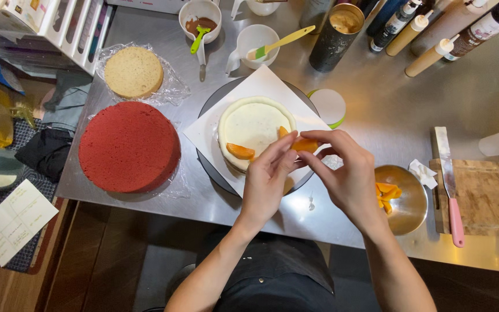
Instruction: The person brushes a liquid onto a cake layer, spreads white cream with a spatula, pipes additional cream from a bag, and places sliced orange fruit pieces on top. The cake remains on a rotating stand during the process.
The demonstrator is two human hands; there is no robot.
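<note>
Both my hands meet over the cream-topped cake (253,124) on its white paper square: my left hand (267,179) and right hand (347,173) pinch one soft orange fruit slice (304,144) at the cake's right edge. Squeeze bottles (434,34) line the tabletop's far right corner.

A red cake layer (129,147) lies beside a smaller yellow one (133,71), with a pink-handled knife (449,184) across a wooden board (487,196).
</note>
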